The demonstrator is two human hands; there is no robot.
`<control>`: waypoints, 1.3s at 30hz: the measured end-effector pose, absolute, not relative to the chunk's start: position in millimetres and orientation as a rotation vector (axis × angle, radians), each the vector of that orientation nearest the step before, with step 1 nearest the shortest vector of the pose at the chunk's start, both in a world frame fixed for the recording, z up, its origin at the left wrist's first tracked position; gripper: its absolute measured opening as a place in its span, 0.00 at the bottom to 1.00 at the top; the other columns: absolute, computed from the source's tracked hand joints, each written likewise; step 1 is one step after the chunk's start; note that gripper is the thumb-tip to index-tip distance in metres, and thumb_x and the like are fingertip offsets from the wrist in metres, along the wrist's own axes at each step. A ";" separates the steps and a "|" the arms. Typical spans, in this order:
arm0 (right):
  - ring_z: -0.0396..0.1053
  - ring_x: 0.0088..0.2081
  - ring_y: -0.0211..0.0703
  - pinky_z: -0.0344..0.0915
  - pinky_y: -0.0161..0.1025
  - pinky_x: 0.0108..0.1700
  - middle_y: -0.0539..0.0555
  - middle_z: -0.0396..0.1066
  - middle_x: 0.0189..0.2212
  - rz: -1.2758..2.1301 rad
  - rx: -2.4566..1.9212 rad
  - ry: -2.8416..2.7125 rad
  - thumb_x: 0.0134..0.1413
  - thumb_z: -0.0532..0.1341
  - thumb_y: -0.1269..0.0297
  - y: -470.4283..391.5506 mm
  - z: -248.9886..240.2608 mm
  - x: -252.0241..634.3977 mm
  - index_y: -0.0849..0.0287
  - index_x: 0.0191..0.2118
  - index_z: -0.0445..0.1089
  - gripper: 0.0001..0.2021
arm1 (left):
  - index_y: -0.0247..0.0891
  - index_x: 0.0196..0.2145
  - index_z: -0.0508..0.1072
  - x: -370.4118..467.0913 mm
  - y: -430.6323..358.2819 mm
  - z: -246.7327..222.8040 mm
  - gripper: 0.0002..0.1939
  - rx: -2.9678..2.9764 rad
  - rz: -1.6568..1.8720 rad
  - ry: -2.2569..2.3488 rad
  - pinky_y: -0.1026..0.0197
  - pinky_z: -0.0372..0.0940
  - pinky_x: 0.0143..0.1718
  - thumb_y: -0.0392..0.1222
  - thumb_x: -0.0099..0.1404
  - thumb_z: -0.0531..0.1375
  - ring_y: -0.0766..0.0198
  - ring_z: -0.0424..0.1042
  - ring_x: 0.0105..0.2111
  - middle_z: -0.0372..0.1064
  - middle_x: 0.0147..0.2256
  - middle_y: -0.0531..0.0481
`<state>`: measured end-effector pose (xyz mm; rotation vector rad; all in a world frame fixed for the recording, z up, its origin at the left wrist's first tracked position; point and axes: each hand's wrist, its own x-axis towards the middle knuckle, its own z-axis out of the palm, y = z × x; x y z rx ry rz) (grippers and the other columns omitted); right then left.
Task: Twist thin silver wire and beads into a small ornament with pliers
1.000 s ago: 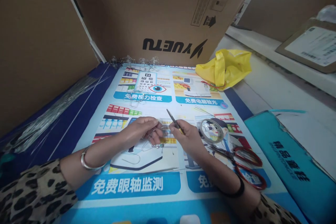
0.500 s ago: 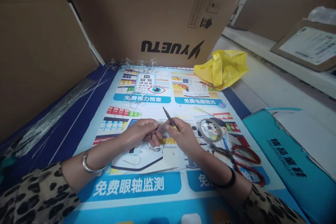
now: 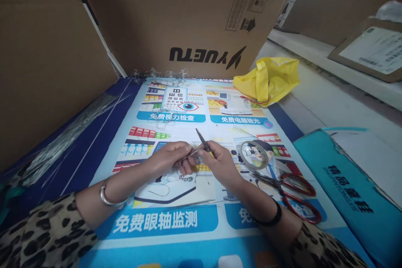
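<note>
The left hand (image 3: 176, 155) pinches a beaded strand (image 3: 186, 178) above a printed sheet (image 3: 207, 235), the right hand (image 3: 220, 162) just beside it grips a slender pointed tool (image 3: 201, 138), and a tape roll (image 3: 265, 162), red-handled scissors (image 3: 279, 184) and a yellow bag (image 3: 266, 81) lie to the right.

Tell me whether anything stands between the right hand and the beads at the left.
Nothing visible blocks the right hand; only a thin wire shows between it and the left hand, where the beads hang.

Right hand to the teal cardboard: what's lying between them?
In the head view, the tape roll and the red-handled scissors lie between the right hand and the teal cardboard, the tape roll nearer the hand.
</note>
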<state>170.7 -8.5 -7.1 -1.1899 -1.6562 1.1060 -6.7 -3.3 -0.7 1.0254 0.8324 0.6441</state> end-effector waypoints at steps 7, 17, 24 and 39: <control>0.63 0.31 0.36 0.59 0.33 0.35 0.47 0.66 0.26 1.104 -1.203 -1.635 0.51 0.57 0.63 -9.5 -6.6 172.2 0.58 0.31 0.66 0.05 | 0.33 0.35 0.66 -8.1 -3.0 -3.0 0.16 1.040 0.670 0.802 0.65 0.64 0.23 0.51 0.63 0.53 0.66 0.71 0.23 0.70 0.29 0.47; 0.63 0.31 0.36 0.60 0.33 0.35 0.47 0.66 0.26 1.104 -1.182 -1.652 0.51 0.57 0.64 -10.5 -6.9 172.3 0.59 0.31 0.66 0.04 | 0.32 0.34 0.67 -7.6 -2.6 -2.8 0.16 1.063 0.656 0.817 0.66 0.64 0.23 0.50 0.63 0.54 0.67 0.71 0.24 0.70 0.29 0.47; 0.63 0.31 0.36 0.60 0.33 0.35 0.47 0.66 0.26 1.100 -1.179 -1.661 0.52 0.57 0.64 -10.2 -5.9 172.5 0.58 0.31 0.66 0.04 | 0.32 0.33 0.67 -7.7 -3.6 -1.8 0.17 1.070 0.650 0.827 0.65 0.64 0.23 0.52 0.63 0.54 0.67 0.70 0.23 0.70 0.29 0.47; 0.64 0.32 0.37 0.60 0.34 0.36 0.47 0.66 0.27 1.112 -1.180 -1.645 0.51 0.57 0.63 -10.2 -6.3 172.7 0.58 0.31 0.66 0.05 | 0.35 0.34 0.65 -7.4 -3.1 -0.4 0.13 1.075 0.677 0.802 0.65 0.64 0.24 0.49 0.64 0.53 0.68 0.70 0.23 0.69 0.29 0.49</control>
